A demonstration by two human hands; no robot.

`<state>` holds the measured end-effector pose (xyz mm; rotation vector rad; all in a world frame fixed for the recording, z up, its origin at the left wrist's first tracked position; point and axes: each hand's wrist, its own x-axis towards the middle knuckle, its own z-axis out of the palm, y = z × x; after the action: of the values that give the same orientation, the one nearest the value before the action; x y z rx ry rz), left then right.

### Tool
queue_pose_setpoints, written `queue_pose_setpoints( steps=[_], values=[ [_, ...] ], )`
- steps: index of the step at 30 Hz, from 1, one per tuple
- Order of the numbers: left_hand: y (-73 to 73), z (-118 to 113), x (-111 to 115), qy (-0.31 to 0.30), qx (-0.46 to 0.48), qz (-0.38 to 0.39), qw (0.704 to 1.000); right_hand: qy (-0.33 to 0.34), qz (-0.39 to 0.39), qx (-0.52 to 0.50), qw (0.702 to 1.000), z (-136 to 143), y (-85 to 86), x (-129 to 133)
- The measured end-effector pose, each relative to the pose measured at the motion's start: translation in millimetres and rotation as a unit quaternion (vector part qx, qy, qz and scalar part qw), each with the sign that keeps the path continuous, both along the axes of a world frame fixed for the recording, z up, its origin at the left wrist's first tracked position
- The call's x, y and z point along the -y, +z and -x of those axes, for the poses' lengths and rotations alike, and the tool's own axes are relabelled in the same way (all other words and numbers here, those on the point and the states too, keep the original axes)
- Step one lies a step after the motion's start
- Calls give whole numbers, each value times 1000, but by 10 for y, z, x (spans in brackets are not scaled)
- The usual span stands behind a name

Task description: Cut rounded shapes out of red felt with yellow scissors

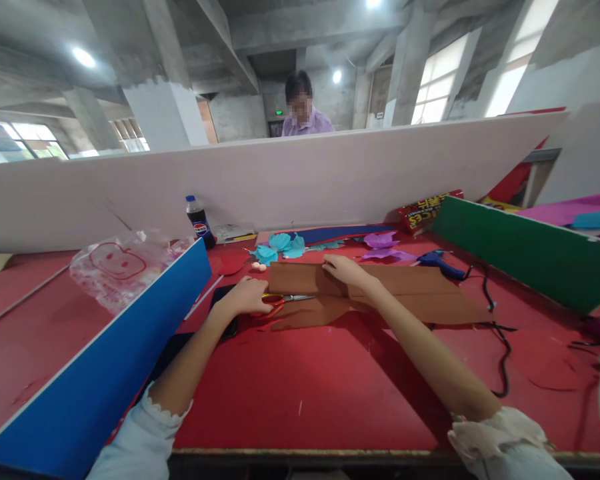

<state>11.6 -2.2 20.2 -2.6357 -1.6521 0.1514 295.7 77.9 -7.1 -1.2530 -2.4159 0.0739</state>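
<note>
Brown sheet (410, 287), creased lengthwise, is laid across the middle of a red worktop (305, 387), with a narrower, uneven strip along the near side of its left end. Orange-and-yellow-handled scissors (283, 299) are held by the handles in the left hand (250, 297), their blades pointed right, at the gap between strip and sheet. The right hand (347, 272) is rested on the sheet with fingers bent at its far edge; whether the edge is pinched cannot be told.

Behind, a dark cola bottle (200, 223) with a blue cap is stood upright; a round red, white and blue Pepsi emblem is shown on its label, the lettering too small to read. At the back right, a red snack packet (423, 212) is printed in yellow with Chinese characters and the letters "ICES"; a smaller line is blurred. On a clear plastic bag (117, 263) at the left, a smiling face is drawn in red outline. Turquoise paper petals (280, 245), purple paper pieces (380, 241) and a blue glue gun (443, 263) are spread beyond the sheet. In the distance, a green sign (279, 113) is lit, its writing illegible.
</note>
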Motion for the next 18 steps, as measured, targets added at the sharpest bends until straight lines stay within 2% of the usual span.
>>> queue_pose_setpoints(
  steps=[8,14,18],
  values=[
    [-15,5,11,27,-3,-37,999,8,43,13,999,30,32,43],
    [-25,-44,54,-15,-10,-27,999,11,62,0,998,75,39,86],
    [21,-97,131,-22,19,-12,1000,8,60,-9,998,68,41,83]
  ],
)
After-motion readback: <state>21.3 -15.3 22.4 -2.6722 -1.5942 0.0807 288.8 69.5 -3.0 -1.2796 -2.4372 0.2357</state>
